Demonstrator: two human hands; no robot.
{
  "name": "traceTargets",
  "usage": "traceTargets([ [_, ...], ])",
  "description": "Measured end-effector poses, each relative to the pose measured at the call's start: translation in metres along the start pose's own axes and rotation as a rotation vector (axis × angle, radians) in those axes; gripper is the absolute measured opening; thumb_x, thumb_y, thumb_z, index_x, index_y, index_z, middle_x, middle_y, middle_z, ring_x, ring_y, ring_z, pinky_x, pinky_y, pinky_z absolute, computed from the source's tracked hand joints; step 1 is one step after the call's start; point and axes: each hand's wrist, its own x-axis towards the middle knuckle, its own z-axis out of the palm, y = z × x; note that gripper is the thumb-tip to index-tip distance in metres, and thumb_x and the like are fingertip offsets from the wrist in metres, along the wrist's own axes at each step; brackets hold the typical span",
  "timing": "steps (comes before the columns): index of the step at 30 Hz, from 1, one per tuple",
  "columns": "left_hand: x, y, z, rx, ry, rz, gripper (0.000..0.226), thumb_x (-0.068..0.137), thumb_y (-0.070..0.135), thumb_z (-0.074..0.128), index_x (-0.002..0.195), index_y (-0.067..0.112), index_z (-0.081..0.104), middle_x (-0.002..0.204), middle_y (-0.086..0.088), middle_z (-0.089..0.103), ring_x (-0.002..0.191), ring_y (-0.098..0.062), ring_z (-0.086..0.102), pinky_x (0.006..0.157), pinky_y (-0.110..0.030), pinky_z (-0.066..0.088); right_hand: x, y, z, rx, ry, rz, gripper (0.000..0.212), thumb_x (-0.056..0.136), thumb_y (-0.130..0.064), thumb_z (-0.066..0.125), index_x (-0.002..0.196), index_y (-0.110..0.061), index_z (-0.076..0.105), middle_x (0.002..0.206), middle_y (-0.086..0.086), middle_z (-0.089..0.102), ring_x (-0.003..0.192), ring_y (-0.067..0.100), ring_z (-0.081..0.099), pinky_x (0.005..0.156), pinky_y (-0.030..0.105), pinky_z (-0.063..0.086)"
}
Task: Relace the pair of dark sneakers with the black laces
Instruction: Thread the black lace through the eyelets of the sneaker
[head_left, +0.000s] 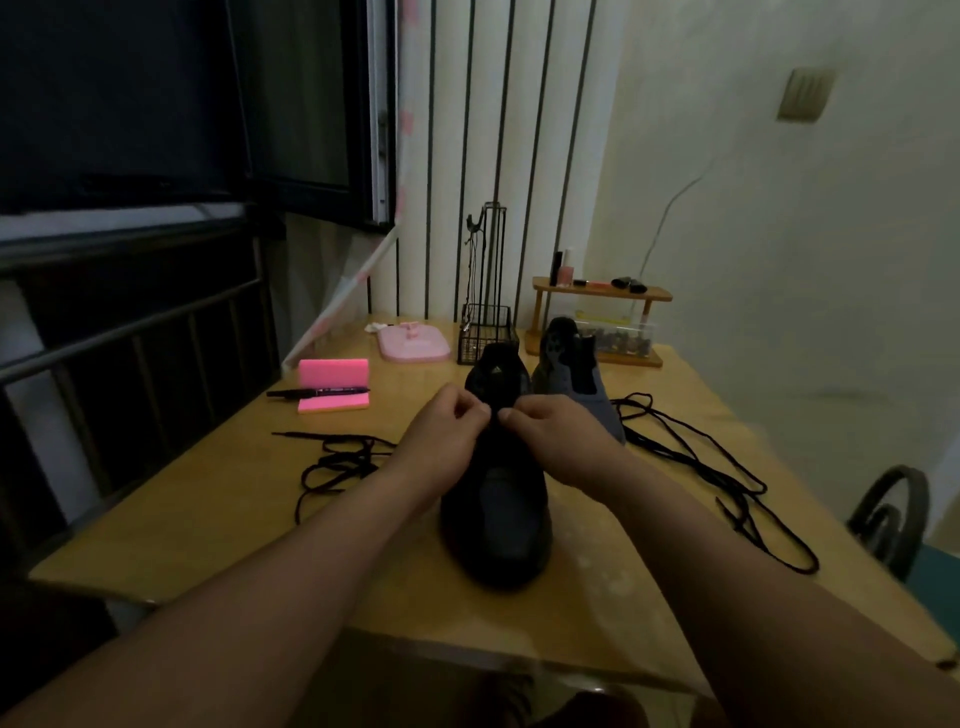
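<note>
Sneaker (498, 519) stands mid-frame on the tabletop (208, 519), toe toward us, so our left hand (451, 422) and right hand (546, 427) can both pinch its throat, fingers curled; laces (340, 457) lie loose at either side, within reach.

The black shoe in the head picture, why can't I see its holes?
Head view: the light is dim, so the sneaker is one dark shape without detail; head view again: the left hand and right hand pinching its top are slightly blurred; head view, upper part: the wide lens makes the wall stripes lean.
</note>
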Motion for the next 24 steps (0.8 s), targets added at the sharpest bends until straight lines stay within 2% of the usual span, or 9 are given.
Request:
traceTargets([
  [3, 0.02, -0.005, 0.001, 0.041, 0.009, -0.022, 0.006, 0.106, 0.03, 0.053, 0.109, 0.026, 0.053, 0.1, -0.007, 0.063, 0.082, -0.02, 0.061, 0.067, -0.037, 0.049, 0.003, -0.006, -0.002, -0.166, -0.058, -0.117, 0.03, 0.107, -0.037, 0.053, 0.086, -0.02, 0.067, 0.079, 0.001, 0.063, 0.071, 0.015, 0.059, 0.066, 0.037, 0.048],
  [6, 0.03, -0.007, -0.001, -0.011, 0.003, -0.039, 0.012, 0.108, 0.026, 0.051, 0.119, 0.028, 0.049, 0.094, -0.006, 0.065, 0.072, -0.017, 0.063, 0.053, -0.03, 0.047, 0.003, -0.015, 0.004, -0.31, -0.051, -0.178, 0.031, 0.105, -0.037, 0.052, 0.076, -0.032, 0.06, 0.079, -0.003, 0.064, 0.073, 0.014, 0.062, 0.069, 0.043, 0.055],
  [9, 0.03, -0.009, -0.002, -0.026, 0.025, -0.005, 0.025, 0.107, 0.019, 0.052, 0.129, 0.03, 0.048, 0.086, -0.002, 0.062, 0.063, -0.01, 0.061, 0.047, -0.022, 0.045, 0.001, -0.01, -0.004, -0.158, -0.002, -0.015, 0.031, 0.102, -0.035, 0.055, 0.081, -0.018, 0.068, 0.081, 0.006, 0.068, 0.076, 0.022, 0.066, 0.07, 0.044, 0.055],
  [12, 0.032, -0.009, -0.006, 0.061, 0.005, 0.066, 0.046, 0.107, 0.014, 0.048, 0.144, 0.041, 0.047, 0.086, -0.001, 0.061, 0.062, -0.004, 0.06, 0.048, -0.015, 0.043, -0.001, 0.01, -0.02, -0.066, 0.148, 0.131, 0.037, 0.1, -0.033, 0.057, 0.077, -0.004, 0.064, 0.076, 0.015, 0.063, 0.071, 0.029, 0.062, 0.061, 0.036, 0.045],
  [14, 0.035, -0.006, -0.009, 0.168, -0.065, 0.117, 0.052, 0.107, 0.013, 0.044, 0.15, 0.043, 0.048, 0.096, -0.004, 0.068, 0.061, 0.003, 0.059, 0.05, -0.016, 0.042, -0.002, 0.02, -0.028, -0.056, 0.218, 0.18, 0.036, 0.099, -0.029, 0.056, 0.072, -0.006, 0.057, 0.069, 0.016, 0.053, 0.061, 0.029, 0.052, 0.059, 0.036, 0.036],
  [16, 0.039, -0.004, -0.011, 0.282, -0.133, 0.152, 0.055, 0.108, 0.016, 0.042, 0.154, 0.045, 0.043, 0.113, -0.001, 0.069, 0.078, 0.0, 0.063, 0.056, -0.016, 0.041, -0.003, 0.027, -0.028, -0.039, 0.183, 0.203, 0.035, 0.099, -0.026, 0.057, 0.069, -0.01, 0.053, 0.063, 0.008, 0.045, 0.055, 0.022, 0.042, 0.058, 0.034, 0.032],
  [18, 0.045, -0.001, -0.012, 0.334, -0.154, 0.17, 0.053, 0.108, 0.021, 0.041, 0.153, 0.049, 0.042, 0.108, 0.005, 0.063, 0.076, -0.001, 0.06, 0.062, -0.02, 0.046, -0.004, 0.029, -0.025, -0.084, 0.132, 0.197, 0.039, 0.1, -0.026, 0.058, 0.065, -0.013, 0.048, 0.06, 0.004, 0.044, 0.054, 0.02, 0.041, 0.056, 0.032, 0.032],
  [21, 0.051, -0.001, -0.013, 0.335, -0.148, 0.181, 0.034, 0.11, 0.036, 0.039, 0.141, 0.045, 0.049, 0.112, 0.008, 0.067, 0.09, -0.01, 0.066, 0.078, -0.037, 0.057, -0.005, 0.033, -0.019, -0.052, 0.073, 0.201, 0.038, 0.103, -0.028, 0.056, 0.071, -0.008, 0.058, 0.066, 0.009, 0.058, 0.059, 0.022, 0.054, 0.059, 0.034, 0.044],
  [24, 0.052, -0.003, -0.013, 0.354, -0.117, 0.17, 0.03, 0.105, 0.061, 0.04, 0.124, 0.04, 0.049, 0.104, 0.008, 0.066, 0.089, -0.011, 0.066, 0.072, -0.035, 0.054, -0.008, 0.044, -0.02, -0.115, -0.007, 0.315, 0.038, 0.104, -0.03, 0.054, 0.083, -0.002, 0.068, 0.072, 0.011, 0.066, 0.06, 0.022, 0.059, 0.054, 0.029, 0.044],
])
